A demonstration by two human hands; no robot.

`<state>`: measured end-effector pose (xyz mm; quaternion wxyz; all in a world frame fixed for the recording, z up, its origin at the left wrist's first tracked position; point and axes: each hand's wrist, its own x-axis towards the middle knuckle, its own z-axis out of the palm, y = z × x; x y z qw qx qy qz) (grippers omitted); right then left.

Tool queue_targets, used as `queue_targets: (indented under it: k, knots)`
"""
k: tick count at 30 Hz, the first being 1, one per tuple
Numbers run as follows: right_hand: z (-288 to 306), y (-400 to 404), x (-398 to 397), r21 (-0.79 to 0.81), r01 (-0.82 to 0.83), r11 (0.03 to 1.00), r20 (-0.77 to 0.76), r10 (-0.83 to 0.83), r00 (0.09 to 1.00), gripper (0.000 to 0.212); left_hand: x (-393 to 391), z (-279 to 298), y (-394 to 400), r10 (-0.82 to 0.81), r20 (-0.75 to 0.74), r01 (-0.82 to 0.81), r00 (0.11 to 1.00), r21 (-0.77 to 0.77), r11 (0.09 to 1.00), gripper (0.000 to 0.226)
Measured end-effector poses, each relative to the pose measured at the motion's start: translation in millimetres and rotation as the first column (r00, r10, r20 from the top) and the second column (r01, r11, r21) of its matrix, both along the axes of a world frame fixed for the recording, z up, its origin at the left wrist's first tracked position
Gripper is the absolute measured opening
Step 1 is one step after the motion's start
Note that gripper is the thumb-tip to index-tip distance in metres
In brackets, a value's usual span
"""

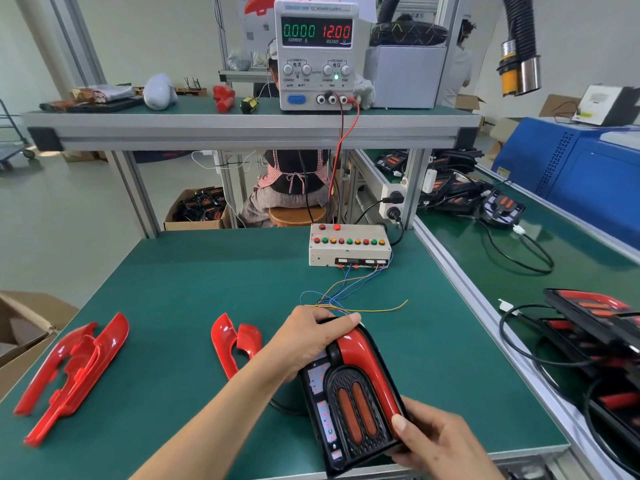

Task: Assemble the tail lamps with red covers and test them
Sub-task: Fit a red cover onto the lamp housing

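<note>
Head view: I hold the tail lamp just in front of the test box, left hand gripping its top, right hand pinching the red cover. Uneven pressure could leave it unseated.

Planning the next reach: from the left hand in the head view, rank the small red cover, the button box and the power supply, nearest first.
From the left hand:
1. Small red cover, just left of it on the mat.
2. Button box, beyond it at the bench's back.
3. Power supply, up on the shelf.
</note>
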<state>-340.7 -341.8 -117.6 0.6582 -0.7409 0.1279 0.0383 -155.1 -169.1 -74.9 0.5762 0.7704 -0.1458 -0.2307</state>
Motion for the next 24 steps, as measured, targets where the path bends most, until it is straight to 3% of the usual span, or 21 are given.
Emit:
queue_targets:
  k: [3, 5, 7, 11, 14, 16, 19, 24]
  knots:
    - [15, -4, 7, -0.210, -0.065, 0.976, -0.013, 0.064, 0.998, 0.026, 0, 3, 4, -0.026, -0.001, 0.026, 1.000, -0.009, 1.000, 0.060]
    - [21, -4, 16, -0.306, 0.000, 0.952, 0.027, 0.009, 1.000, 0.031, 0, 7, 5, -0.065, 0.010, 0.065, 0.998, -0.030, 0.997, 0.052]
    - [28, 2, 28, -0.275, 0.041, 0.960, 0.072, -0.022, 0.997, 0.049, -4, 11, 2, -0.081, 0.038, 0.081, 0.996, -0.016, 0.997, 0.053]
    - [38, 23, 53, -0.232, 0.060, 0.971, 0.169, -0.021, 0.985, 0.023, -9, 18, -2, -0.054, 0.152, 0.043, 0.987, 0.073, 0.996, 0.061]
    - [34, 27, 61, -0.102, 0.076, 0.992, 0.219, -0.052, 0.974, 0.018, -8, 26, 6, -0.081, 0.035, 0.082, 0.996, -0.039, 0.996, 0.068]
    - [31, 27, 62, -0.004, 0.099, 0.995, 0.224, -0.095, 0.970, 0.028, -7, 28, 12, -0.077, -0.032, 0.074, 0.997, -0.086, 0.994, 0.057]
    - [26, 28, 64, 0.045, 0.112, 0.993, 0.235, -0.119, 0.965, 0.031, -13, 27, 14, -0.066, -0.001, 0.066, 0.998, -0.085, 0.994, 0.030]
    - [34, 23, 69, 0.003, 0.082, 0.997, 0.247, -0.080, 0.966, 0.045, -24, 29, 6, -0.053, 0.049, 0.060, 0.997, -0.168, 0.984, 0.030]
